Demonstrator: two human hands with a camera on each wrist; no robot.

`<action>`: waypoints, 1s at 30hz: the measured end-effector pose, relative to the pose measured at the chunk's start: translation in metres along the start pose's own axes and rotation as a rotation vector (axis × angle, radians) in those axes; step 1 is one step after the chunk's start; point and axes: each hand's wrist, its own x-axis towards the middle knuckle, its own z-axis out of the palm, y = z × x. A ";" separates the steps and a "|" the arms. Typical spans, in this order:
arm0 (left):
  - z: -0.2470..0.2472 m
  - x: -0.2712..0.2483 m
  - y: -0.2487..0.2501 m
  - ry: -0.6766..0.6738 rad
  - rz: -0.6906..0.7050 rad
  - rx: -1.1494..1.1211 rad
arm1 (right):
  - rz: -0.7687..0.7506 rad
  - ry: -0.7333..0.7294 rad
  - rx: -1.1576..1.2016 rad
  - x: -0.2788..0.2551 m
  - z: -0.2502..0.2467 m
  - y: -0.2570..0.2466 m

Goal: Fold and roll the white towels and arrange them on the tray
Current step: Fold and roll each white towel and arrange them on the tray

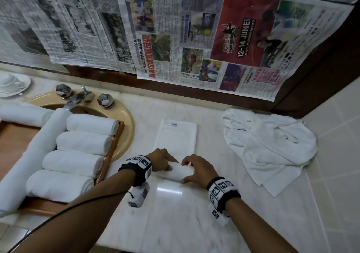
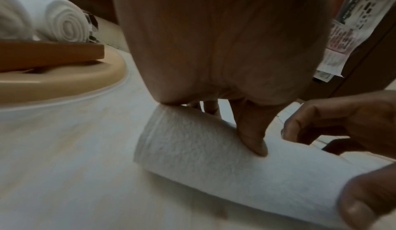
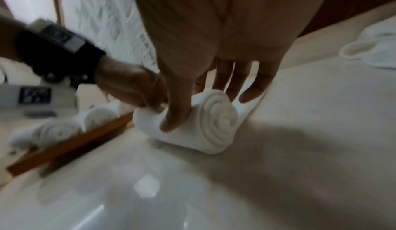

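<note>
Lying half-rolled under curled fingers (image 3: pixel 175 115) of both hands, the white towel (image 1: pixel 180 172) shows a tight spiral end, its flat tail stretching beyond the fingertips.

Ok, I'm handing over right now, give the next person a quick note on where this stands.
Left hand and right hand both grip the half-rolled towel on the counter; its flat remainder lies toward the wall.
Done: four small rolls in a row on the tray, plus two longer rolls beside and behind them.
Left: finish this roll, place it on the tray, then do the crumpled towels on the right.
</note>
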 end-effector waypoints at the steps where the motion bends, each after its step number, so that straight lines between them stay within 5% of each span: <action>1: -0.001 0.000 0.001 0.029 -0.004 -0.004 | -0.009 0.026 0.013 0.002 0.001 0.001; 4: 0.000 -0.008 0.002 0.250 0.026 0.069 | 0.062 0.059 0.119 0.013 -0.001 0.005; 9: 0.022 -0.022 -0.009 0.553 0.269 0.288 | 0.091 -0.024 0.151 0.032 -0.013 0.008; 13: 0.038 -0.025 -0.018 0.575 0.247 0.350 | 0.102 -0.061 0.142 0.037 -0.015 0.008; 16: 0.032 -0.021 -0.010 0.520 0.188 0.320 | 0.101 0.078 0.063 0.032 -0.005 0.011; 25: 0.012 -0.007 0.001 0.379 0.083 0.290 | -0.224 0.362 -0.277 0.016 0.018 0.011; 30: 0.026 -0.012 0.000 0.679 0.272 0.441 | -0.136 0.356 -0.128 0.031 0.009 0.010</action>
